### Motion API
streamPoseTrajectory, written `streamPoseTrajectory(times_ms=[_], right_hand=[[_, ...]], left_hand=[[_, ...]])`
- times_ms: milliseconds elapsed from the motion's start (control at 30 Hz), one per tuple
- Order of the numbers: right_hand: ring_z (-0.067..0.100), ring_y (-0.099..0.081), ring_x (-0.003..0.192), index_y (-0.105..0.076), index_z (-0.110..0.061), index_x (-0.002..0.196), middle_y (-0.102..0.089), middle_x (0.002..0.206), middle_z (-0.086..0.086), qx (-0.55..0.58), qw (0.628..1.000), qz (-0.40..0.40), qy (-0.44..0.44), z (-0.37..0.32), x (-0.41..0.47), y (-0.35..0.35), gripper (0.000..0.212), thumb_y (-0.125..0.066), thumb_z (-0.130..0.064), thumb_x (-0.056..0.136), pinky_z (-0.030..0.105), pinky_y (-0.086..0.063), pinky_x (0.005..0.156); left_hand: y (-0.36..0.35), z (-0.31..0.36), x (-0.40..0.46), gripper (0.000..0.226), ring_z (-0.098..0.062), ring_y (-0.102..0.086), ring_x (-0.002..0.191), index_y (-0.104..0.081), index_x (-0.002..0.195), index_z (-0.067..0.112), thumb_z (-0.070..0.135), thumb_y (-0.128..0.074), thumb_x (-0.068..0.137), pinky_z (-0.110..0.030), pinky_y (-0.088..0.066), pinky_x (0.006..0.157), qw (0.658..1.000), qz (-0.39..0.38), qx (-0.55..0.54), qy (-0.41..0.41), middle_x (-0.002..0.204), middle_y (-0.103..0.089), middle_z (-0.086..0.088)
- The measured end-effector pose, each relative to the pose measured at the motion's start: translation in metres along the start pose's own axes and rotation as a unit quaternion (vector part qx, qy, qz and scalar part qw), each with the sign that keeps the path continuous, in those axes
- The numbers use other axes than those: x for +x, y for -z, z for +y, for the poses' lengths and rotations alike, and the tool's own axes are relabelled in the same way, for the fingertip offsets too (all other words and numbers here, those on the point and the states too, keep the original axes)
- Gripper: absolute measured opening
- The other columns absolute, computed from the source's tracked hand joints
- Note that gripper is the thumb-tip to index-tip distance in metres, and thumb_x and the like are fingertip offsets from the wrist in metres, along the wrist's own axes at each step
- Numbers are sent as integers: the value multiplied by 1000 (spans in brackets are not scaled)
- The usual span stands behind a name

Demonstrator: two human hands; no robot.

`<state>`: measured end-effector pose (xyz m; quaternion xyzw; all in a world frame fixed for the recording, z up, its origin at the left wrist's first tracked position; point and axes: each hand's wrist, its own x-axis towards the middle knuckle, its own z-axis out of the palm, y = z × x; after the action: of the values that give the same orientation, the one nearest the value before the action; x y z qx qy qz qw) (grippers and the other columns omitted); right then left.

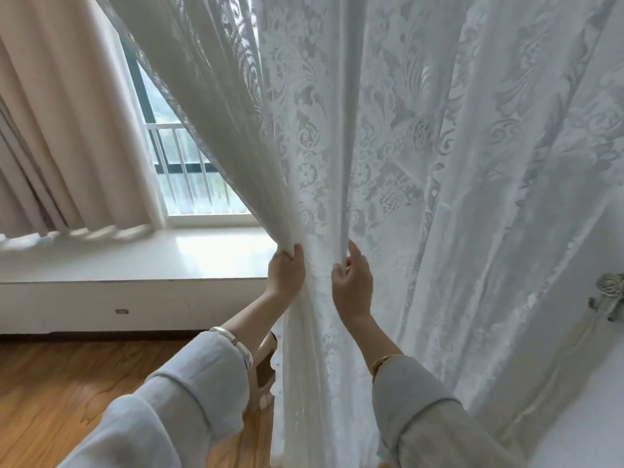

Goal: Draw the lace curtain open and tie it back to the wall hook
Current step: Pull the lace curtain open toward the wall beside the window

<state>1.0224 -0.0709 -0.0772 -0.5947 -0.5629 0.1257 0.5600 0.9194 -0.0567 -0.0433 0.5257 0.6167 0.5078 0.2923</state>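
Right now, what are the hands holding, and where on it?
Both hold the lace curtain: the left hand grips its gathered leading edge, and the right hand pinches a fold just beside it.

The lace curtain [388,146] is white, woven with a floral and scrolling-leaf pattern that reads pale grey where light passes through. The heavier drape [60,130] at the left is plain beige, shaded in soft vertical folds. The window frame [148,106] is dark, the railing [182,163] behind it white, with blurred green beyond. The sill [135,261] is glossy white. The floor [67,383] is warm orange-brown wood grain. Both sleeves [189,400] are pale grey-white; one wrist carries a silver bangle [236,342], the other a gold bracelet [380,362]. The wall hook [609,292] is dull silver-grey
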Motion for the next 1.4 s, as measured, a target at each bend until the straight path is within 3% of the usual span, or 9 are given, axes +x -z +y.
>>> streamPoseTrajectory(times_ms=[67,167,300,467,667,900,1100,1233,1400], right_hand=[[7,-45,63,-44,-14,138,-49,82,2,-19,999,-15,43,1,-5,-4,49,-50,-4,90,13,-41,59],[21,-57,69,-47,-15,136,-56,85,9,-50,995,-34,84,2,-10,-11,47,-46,-4,91,30,-52,63],[25,-60,67,-56,-12,128,-60,85,12,-55,991,-33,113,0,-13,-19,35,-46,-12,94,37,-55,60],[18,-60,71,-61,-11,112,-59,88,5,-72,989,-57,116,0,-14,-22,25,-44,-19,96,33,-55,61],[-8,-60,69,-48,-43,76,-60,71,-20,-140,983,-87,75,-3,-15,-21,32,-32,-28,100,13,-42,60],[20,-60,73,-62,0,105,-60,94,8,-57,991,-50,106,-3,-23,-19,21,-47,-8,92,36,-56,64],[-11,-56,77,-56,-16,119,-51,84,-33,-27,996,-82,39,-3,-26,-21,28,-40,-12,97,13,-49,67],[18,-62,75,-63,-3,113,-62,97,6,-40,989,-58,127,-2,-30,-18,35,-46,-1,82,30,-55,64],[26,-58,95,-53,-6,126,-57,104,14,-96,981,154,67,9,-16,-3,59,-45,-6,67,31,-38,83]], left_hand=[[-5,0,-1,30,-28,-55,76,-58,98,1,25,-40,95,-32,-42,67,1000,-10,-15,-1,79,-58,-10],[-13,0,-4,26,-30,-62,86,-57,103,2,21,-42,94,-39,-52,80,998,-27,-50,-11,92,-65,-14],[-19,-2,-6,31,-23,-65,77,-60,98,-1,28,-50,93,-41,-55,79,985,-82,-149,9,78,-66,-11],[-16,-9,-7,45,-17,-64,82,-59,102,5,43,-65,78,-28,-51,79,963,-135,-231,-3,79,-64,0],[-17,-14,-3,28,-18,-64,82,-60,86,9,34,-70,78,-36,-54,85,978,-129,-159,-31,74,-62,1],[-17,-14,0,28,-15,-58,72,-59,93,1,28,-62,87,-26,-46,70,979,-121,-162,-34,68,-57,5],[-14,-11,-2,21,-15,-62,71,-57,87,7,23,-68,80,-28,-52,69,979,-131,-147,-53,70,-62,1],[-18,-8,0,14,-17,-50,61,-47,74,13,14,-50,87,-33,-43,64,987,-110,-110,-29,62,-50,1],[-27,-3,4,16,-14,-38,54,-42,80,8,14,-37,94,-28,-33,54,995,-78,-42,-48,61,-41,1]])
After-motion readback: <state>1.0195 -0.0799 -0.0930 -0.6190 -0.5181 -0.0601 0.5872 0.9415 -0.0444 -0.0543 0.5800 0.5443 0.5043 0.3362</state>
